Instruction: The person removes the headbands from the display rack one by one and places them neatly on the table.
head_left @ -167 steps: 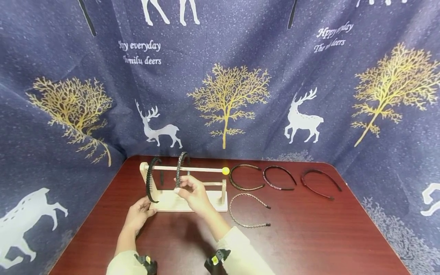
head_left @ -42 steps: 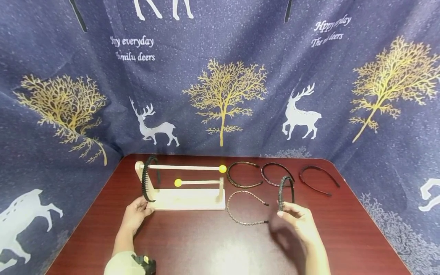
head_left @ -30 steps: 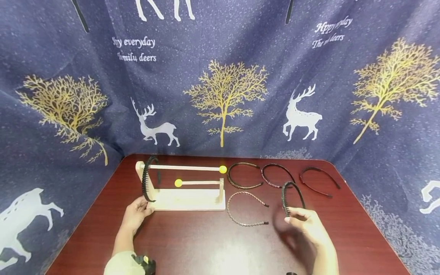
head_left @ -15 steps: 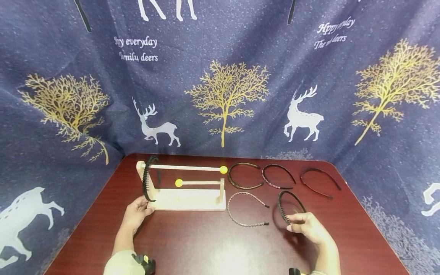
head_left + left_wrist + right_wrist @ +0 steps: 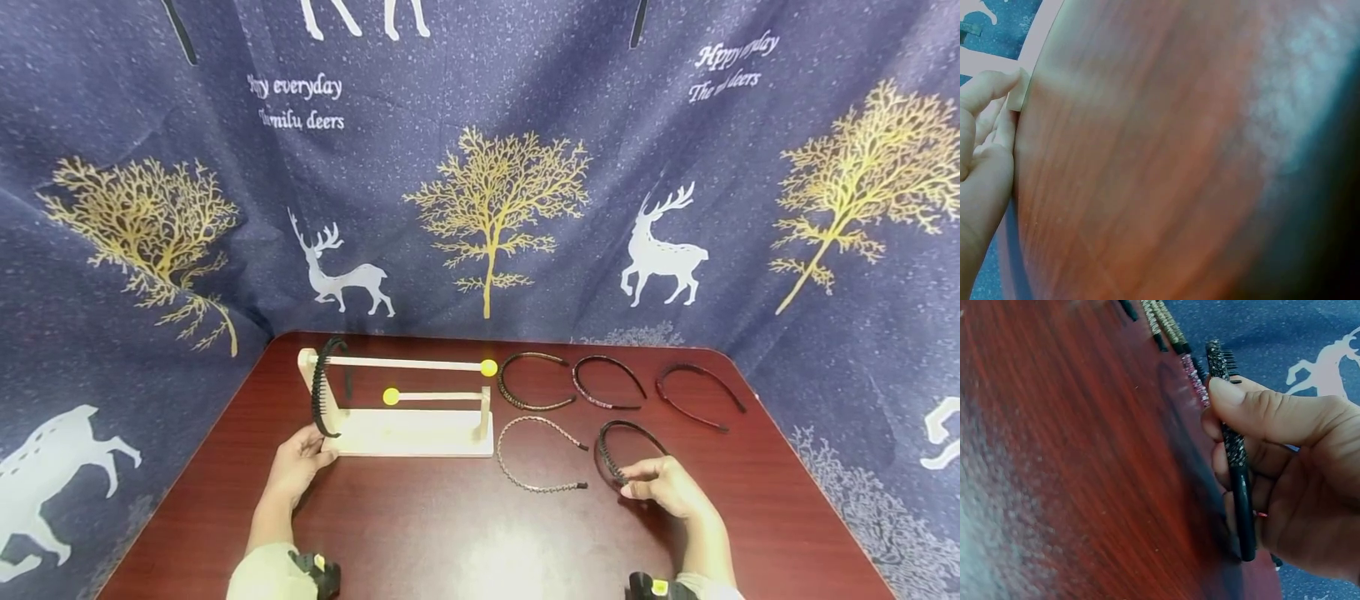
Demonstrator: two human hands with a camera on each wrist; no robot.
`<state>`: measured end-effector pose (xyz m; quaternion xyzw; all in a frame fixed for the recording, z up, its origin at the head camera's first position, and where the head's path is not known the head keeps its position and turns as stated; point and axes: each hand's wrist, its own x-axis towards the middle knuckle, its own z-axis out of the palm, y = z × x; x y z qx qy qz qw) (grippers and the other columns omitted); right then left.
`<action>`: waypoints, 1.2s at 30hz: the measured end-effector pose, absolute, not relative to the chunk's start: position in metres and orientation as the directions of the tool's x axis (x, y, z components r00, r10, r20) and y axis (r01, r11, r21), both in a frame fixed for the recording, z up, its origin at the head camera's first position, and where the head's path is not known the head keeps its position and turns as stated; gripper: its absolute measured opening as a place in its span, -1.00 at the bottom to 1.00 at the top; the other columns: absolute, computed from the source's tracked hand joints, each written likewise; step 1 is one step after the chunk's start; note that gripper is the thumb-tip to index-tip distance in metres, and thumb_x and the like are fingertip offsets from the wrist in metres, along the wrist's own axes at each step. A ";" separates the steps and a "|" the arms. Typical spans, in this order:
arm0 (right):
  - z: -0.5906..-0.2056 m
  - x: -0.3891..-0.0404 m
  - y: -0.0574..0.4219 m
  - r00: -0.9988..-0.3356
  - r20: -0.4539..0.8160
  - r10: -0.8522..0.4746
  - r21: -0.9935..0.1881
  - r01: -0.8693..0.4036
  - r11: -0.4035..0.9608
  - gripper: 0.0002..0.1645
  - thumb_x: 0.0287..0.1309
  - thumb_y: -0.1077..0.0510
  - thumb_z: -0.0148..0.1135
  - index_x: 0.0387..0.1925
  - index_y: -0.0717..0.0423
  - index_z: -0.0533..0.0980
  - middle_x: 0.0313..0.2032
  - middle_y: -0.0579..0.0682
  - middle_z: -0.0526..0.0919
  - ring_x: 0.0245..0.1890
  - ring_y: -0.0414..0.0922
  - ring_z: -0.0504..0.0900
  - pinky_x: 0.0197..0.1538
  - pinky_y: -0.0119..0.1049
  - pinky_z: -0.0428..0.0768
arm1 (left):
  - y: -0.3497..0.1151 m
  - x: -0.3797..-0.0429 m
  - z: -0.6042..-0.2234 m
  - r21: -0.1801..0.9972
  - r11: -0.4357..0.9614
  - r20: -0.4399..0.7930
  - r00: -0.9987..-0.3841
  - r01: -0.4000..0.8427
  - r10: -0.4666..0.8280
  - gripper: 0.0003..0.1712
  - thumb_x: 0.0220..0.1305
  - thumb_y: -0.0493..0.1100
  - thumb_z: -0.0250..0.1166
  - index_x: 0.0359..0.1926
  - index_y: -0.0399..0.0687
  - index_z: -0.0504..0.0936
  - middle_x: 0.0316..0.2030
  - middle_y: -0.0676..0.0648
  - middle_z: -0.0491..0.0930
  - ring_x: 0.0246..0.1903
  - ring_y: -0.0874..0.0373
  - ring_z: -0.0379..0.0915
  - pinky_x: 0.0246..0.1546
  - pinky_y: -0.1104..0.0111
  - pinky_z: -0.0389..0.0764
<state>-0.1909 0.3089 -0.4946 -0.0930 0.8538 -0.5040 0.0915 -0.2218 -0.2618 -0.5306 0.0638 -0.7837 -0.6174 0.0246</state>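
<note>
My right hand (image 5: 670, 490) pinches a black headband (image 5: 606, 450) near one end, low over the table's right side. In the right wrist view, thumb and fingers clasp the headband's glittery section (image 5: 1235, 449), with comb teeth along it and a smooth black tip. Whether it touches the table, I cannot tell. My left hand (image 5: 294, 468) grips the left front corner of a pale wooden stand (image 5: 408, 433); the left wrist view shows the thumb at the wood's edge (image 5: 1019, 94). A black toothed headband (image 5: 319, 392) hangs at the left of the stand's upper bar.
A beaded pale headband (image 5: 517, 479) lies left of my right hand. Behind it are a gold-dark headband (image 5: 513, 400), a pink-sequined headband (image 5: 592, 398) and a dark red headband (image 5: 678, 408). Yellow balls cap the upper bar (image 5: 488, 367) and lower bar (image 5: 391, 397). A deer-print cloth hangs behind.
My right hand has taken the glittery black headband off the stand's upper bar, carried it right, then lowered and tilted it flatter over the table. The left hand stays at the stand.
</note>
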 end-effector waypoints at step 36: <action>-0.496 -0.188 0.278 -0.999 0.046 -0.026 -0.813 -0.053 0.579 -0.75 0.04 0.35 0.26 -0.17 0.30 0.57 -0.43 0.06 0.67 -0.49 -0.13 0.60 -0.42 -0.36 0.57 | -0.261 -0.220 -0.531 0.971 0.237 -0.008 -0.990 -0.042 -0.142 -0.40 0.05 -0.51 0.25 0.17 -0.47 0.32 0.15 -0.42 0.33 0.23 -0.13 0.14 0.19 0.41 0.26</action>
